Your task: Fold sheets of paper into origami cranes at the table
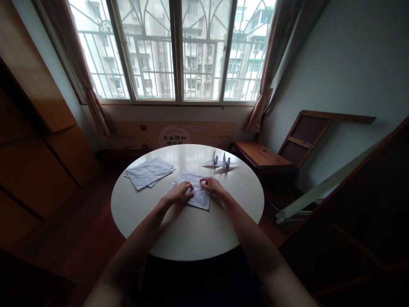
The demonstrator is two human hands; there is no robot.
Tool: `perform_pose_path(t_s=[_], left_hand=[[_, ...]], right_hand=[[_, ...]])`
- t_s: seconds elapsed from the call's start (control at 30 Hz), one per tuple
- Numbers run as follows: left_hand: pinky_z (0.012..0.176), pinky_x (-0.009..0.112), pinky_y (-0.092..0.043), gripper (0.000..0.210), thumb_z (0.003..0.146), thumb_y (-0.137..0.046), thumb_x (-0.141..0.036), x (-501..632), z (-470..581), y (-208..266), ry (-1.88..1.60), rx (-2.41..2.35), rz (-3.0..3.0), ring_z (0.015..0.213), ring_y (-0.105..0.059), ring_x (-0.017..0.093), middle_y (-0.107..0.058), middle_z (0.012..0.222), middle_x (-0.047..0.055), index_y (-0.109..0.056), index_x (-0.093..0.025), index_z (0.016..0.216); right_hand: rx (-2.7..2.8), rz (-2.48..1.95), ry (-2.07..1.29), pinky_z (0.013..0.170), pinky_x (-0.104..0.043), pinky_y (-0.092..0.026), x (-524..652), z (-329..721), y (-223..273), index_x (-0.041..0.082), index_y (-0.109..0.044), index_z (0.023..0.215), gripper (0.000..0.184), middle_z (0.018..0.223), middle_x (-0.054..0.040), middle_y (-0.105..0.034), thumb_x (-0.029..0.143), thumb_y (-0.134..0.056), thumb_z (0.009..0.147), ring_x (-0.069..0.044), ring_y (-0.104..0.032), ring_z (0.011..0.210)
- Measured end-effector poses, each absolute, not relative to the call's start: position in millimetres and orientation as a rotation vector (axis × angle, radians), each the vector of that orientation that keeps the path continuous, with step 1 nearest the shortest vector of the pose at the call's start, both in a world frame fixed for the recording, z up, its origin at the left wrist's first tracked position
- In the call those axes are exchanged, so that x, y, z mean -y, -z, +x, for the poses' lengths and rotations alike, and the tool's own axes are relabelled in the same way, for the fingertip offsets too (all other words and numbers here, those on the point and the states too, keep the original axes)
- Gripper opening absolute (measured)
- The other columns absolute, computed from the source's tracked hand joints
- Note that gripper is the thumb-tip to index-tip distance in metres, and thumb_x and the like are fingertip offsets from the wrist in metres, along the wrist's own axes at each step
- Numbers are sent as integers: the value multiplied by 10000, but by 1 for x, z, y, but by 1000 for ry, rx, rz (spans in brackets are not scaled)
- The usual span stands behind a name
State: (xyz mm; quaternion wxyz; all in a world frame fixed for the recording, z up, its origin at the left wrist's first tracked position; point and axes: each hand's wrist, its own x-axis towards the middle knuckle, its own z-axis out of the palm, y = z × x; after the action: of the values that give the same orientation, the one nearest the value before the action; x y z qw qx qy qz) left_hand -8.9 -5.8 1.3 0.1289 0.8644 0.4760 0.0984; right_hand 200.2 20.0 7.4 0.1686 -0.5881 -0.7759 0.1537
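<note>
A creased sheet of pale paper (200,202) lies on the white round table (191,234), partly folded, with an edge running across its middle. My left hand (179,192) rests on the sheet's left part, fingers spread and pressing it down. On the other side, my right hand (212,186) pinches the paper between thumb and forefinger, close to its right edge. Two folded paper cranes (226,162) stand beyond my right hand. To the left of my left hand is a stack of creased paper sheets (148,171).
A wooden bench (262,154) stands past the table's right side, with a dark framed panel (305,138) leaning beside it. Wooden cabinets (35,170) line the left wall. A long cardboard box (211,133) lies under the barred window (179,51).
</note>
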Motion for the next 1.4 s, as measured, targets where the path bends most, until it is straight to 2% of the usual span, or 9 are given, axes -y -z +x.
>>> perform_pose_path(t_s=[0.3,0.57,1.4], left_hand=[[1116,517,-282,316,895,-498,-425,7,-9,-2,-286,-1373,2524,1266,-474,270,-520,1347,83,-575,-233,1133],[1106,560,-268,324,895,-504,-418,4,-9,1,-301,-1360,2521,1260,-470,279,-516,1347,103,-568,-213,1138],[1094,540,-305,325,896,-510,-425,4,-9,1,-295,-1373,2538,1270,-470,283,-504,1361,103,-574,-218,1138]], right_hand=[[2209,-1674,-447,827,-261,-418,-22,200,-6,245,-686,1153,338,929,-32,-724,353,-557,859,-174,-642,863],[2217,-1657,-432,779,-243,-415,-21,201,-6,230,-688,1154,343,901,-36,-719,339,-564,853,-168,-637,835],[2205,-1658,-453,771,-252,-409,-20,201,-7,227,-686,1154,344,901,-40,-718,343,-561,855,-172,-632,827]])
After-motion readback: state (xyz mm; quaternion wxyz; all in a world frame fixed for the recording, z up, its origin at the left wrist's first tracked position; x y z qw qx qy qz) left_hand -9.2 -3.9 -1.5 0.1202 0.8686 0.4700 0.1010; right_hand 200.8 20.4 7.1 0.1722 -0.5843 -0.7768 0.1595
